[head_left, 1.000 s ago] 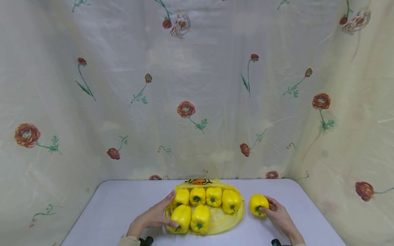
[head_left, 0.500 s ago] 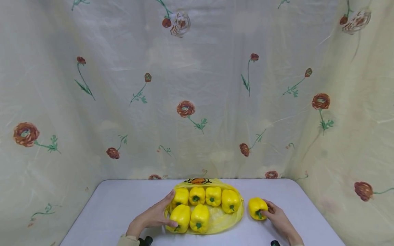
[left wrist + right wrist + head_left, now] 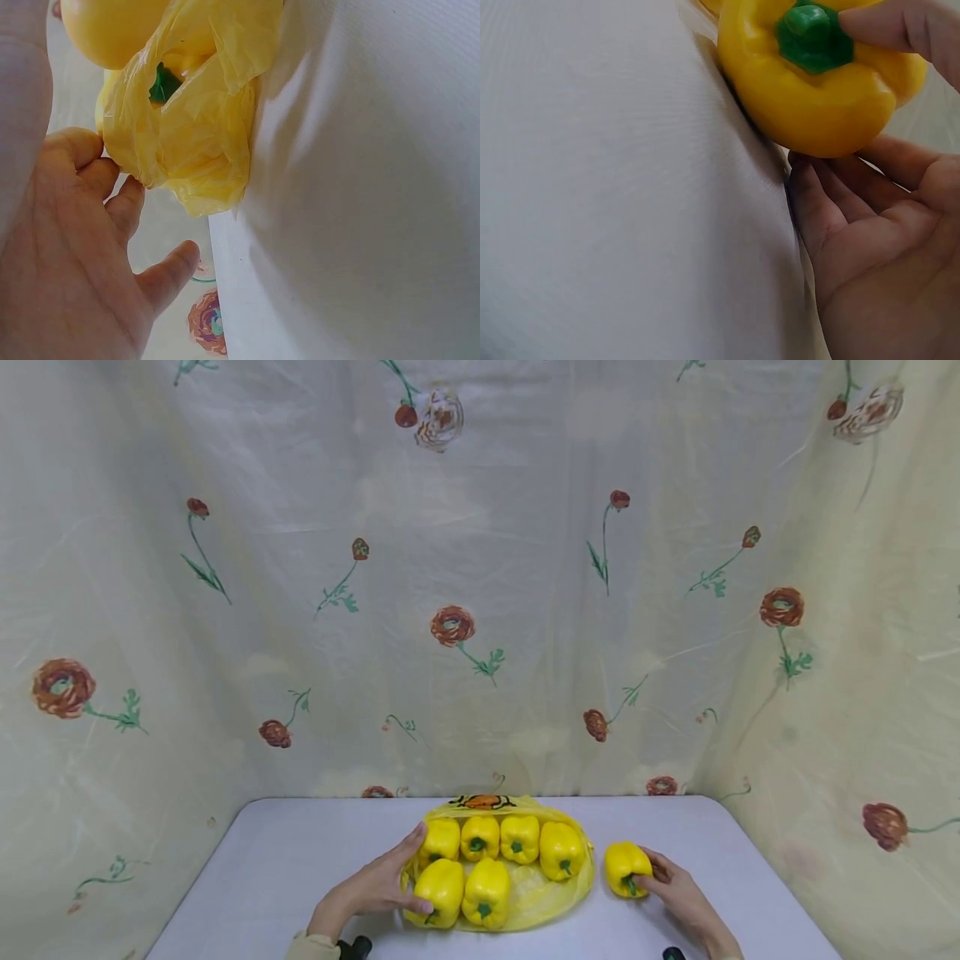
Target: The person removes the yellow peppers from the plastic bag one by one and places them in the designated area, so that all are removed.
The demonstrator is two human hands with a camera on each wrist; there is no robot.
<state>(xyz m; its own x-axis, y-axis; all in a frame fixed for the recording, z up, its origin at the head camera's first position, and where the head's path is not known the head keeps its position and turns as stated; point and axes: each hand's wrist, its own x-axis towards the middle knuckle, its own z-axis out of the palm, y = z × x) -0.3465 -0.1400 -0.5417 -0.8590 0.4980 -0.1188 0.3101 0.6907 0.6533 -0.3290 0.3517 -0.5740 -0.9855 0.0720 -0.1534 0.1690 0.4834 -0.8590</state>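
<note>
A yellow plastic bag [image 3: 536, 902] lies with its mouth spread towards me, and several yellow bell peppers with green stems sit in it. My left hand [image 3: 377, 887] spans the bag's left side, thumb on the front-left bell pepper [image 3: 439, 892]. The left wrist view has the fingertips [image 3: 88, 146] curled against the bag's crinkled edge, with a green stem showing through an opening. To the right of the bag, my right hand [image 3: 678, 897] holds a single bell pepper [image 3: 627, 868]. Its thumb [image 3: 877, 26] presses beside the stem and the other fingers support it from the side and below.
A white table [image 3: 300, 835] with rounded far corners carries the bag. Behind and to both sides hangs a pale curtain [image 3: 525, 560] printed with red flowers. A narrow strip of tabletop separates the bag from the single pepper.
The pepper in my right hand has shifted slightly left and nearer, and its stem has tipped downward. My left hand and the bag stay nearly in place.
</note>
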